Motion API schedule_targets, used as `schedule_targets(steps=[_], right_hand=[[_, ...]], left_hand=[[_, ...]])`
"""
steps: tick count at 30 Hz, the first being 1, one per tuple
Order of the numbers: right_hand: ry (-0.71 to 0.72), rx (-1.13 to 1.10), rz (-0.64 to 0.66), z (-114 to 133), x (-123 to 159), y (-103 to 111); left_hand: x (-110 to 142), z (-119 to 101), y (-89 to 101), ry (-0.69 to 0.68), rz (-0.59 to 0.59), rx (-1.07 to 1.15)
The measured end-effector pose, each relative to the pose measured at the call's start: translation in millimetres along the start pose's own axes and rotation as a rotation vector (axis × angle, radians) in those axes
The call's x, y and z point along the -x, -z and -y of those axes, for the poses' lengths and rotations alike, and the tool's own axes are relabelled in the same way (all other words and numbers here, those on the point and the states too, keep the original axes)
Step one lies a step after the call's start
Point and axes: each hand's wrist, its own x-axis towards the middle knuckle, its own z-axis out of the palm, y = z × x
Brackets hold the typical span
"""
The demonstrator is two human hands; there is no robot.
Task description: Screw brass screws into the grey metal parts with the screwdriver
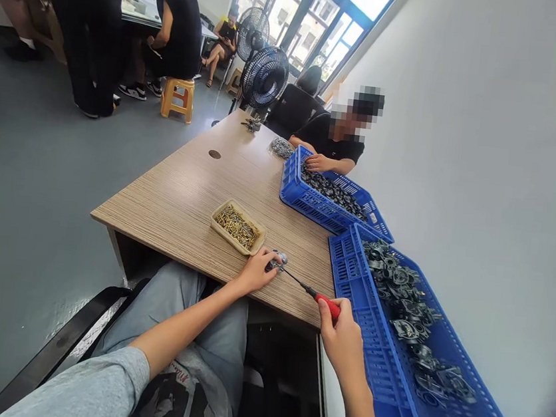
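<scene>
Screwdriver (326,306) clamped in right hand (341,333), red grip, long thin shaft lying sideways, tip pointing left at small metal part (277,260) held tight in left hand (255,271). Both hands at tabletop (178,207) edge, tray (239,248) of gold screws just left.

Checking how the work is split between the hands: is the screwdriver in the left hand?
No, the red-handled screwdriver is in the right hand, while the left hand grips a small metal part.

Tray (217,220) of screws (238,226) on the desk (167,212), one crate (303,201) of metal parts (333,191) farther along it, a second crate (373,340) just right of it.
</scene>
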Motion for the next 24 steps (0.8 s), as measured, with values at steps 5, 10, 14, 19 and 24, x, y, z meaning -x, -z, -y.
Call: schedule_targets(steps=[5, 10, 14, 19, 24], right_hand=[[0.102, -0.11, 0.019, -0.9, 1.1, 0.5], [0.012, 0.018, 0.005, -1.5, 0.4, 0.1], [0.045, -0.012, 0.03, -3.8, 1.6, 0.1], [0.083, -0.065, 0.045, -5.2, 3.0, -0.3], [0.035, 0.045, 0.033, -2.3, 3.7, -0.7]], left_hand=[[-0.3, -1.4, 0.4, 0.005, -0.004, 0.002], [-0.5, -0.7, 0.4, 0.002, -0.003, -0.007], [-0.6, 1.2, -0.2, 0.011, 0.01, -0.005], [-1.1, 2.1, -1.5, 0.004, 0.0, 0.002], [-1.0, 0.2, -0.4, 0.011, 0.005, 0.001]])
